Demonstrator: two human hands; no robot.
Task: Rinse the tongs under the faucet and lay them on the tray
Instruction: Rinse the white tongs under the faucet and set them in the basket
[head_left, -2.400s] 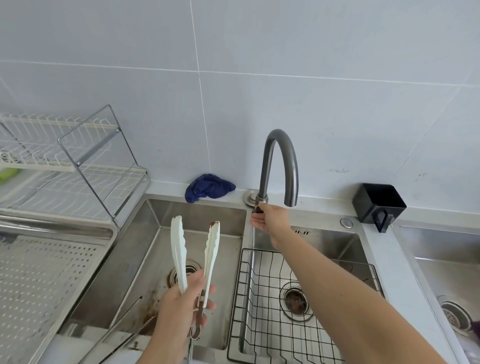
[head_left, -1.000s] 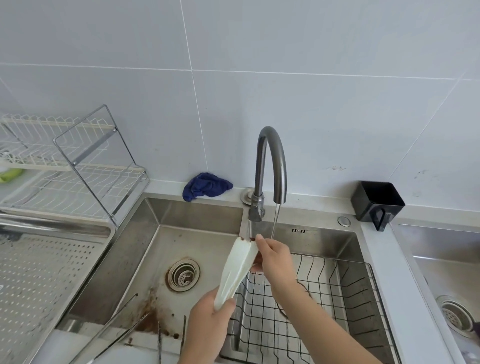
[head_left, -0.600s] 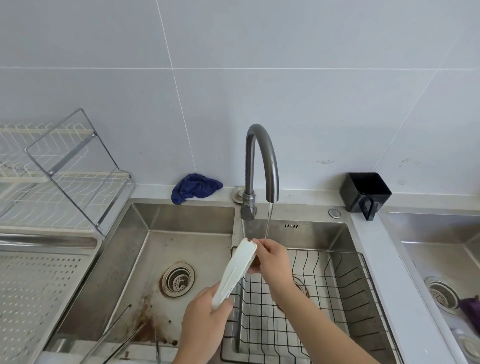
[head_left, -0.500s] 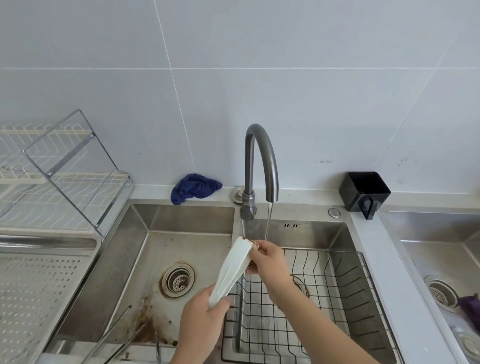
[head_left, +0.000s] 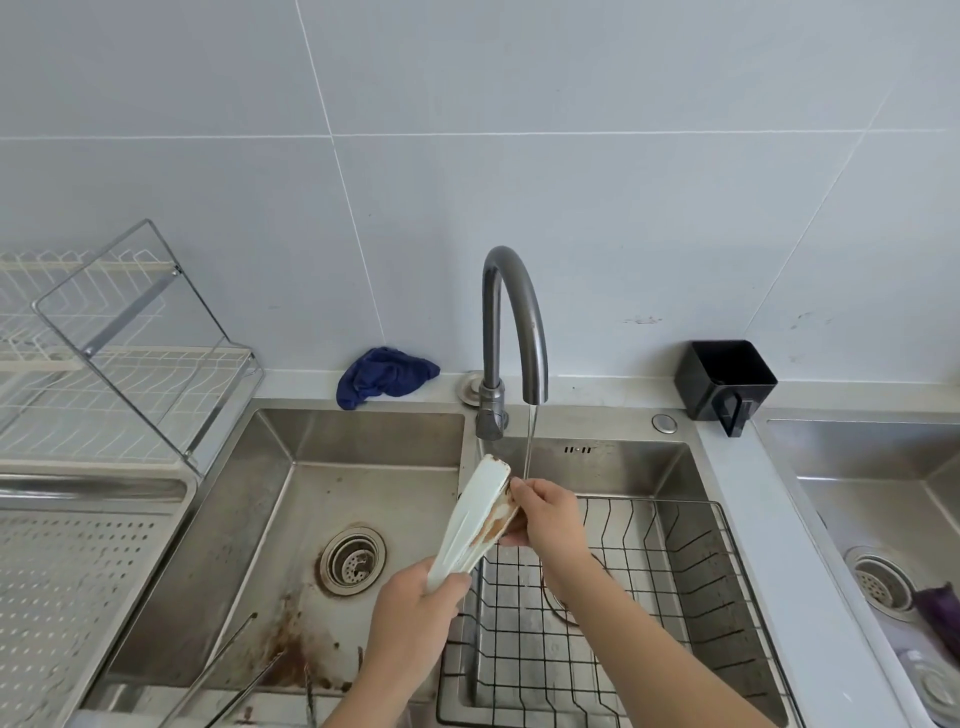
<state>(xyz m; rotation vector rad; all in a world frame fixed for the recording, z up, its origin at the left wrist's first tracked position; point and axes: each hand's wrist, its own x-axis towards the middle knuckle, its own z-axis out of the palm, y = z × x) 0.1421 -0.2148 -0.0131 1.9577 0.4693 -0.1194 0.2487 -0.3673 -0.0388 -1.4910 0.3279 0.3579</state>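
My left hand (head_left: 415, 623) clenched around tongs (head_left: 467, 519) handle end, my right hand (head_left: 548, 517) pinching stained tips, faucet (head_left: 514, 312) stream at 12 o'clock

No text, label, brand, number or sign can be read anywhere.

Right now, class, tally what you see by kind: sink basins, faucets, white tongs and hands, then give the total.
Sink basins: 3
Faucet: 1
White tongs: 1
Hands: 2, left hand, right hand
Total: 7
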